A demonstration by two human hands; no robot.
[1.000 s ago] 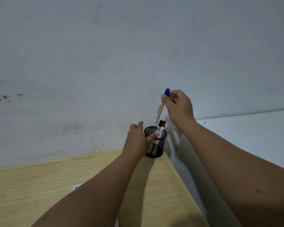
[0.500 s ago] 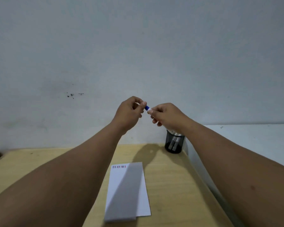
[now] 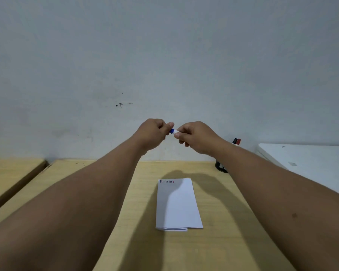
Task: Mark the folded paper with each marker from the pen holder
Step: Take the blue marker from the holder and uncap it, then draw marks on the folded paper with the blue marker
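Note:
Both hands meet in the air above the wooden table (image 3: 219,241). My right hand (image 3: 196,136) grips the white barrel of the blue marker (image 3: 173,131). My left hand (image 3: 153,133) pinches its blue cap; only a short piece shows between the fingers. Below them the folded white paper (image 3: 177,206) lies flat, with a row of short blue, black and red strokes along its far left edge. The black mesh pen holder (image 3: 220,167) stands at the table's far right, mostly hidden by my right forearm. A black and a red marker cap (image 3: 236,141) poke out above that arm.
A grey wall (image 3: 164,55) rises right behind the table. A white surface (image 3: 305,159) adjoins on the right, slightly higher. On the left, a second wooden table (image 3: 10,173) is separated by a dark gap.
My right hand lifted the blue marker from the holder and carried it left. My left hand left the holder and closed on the cap. The view tilted down and the paper came into sight.

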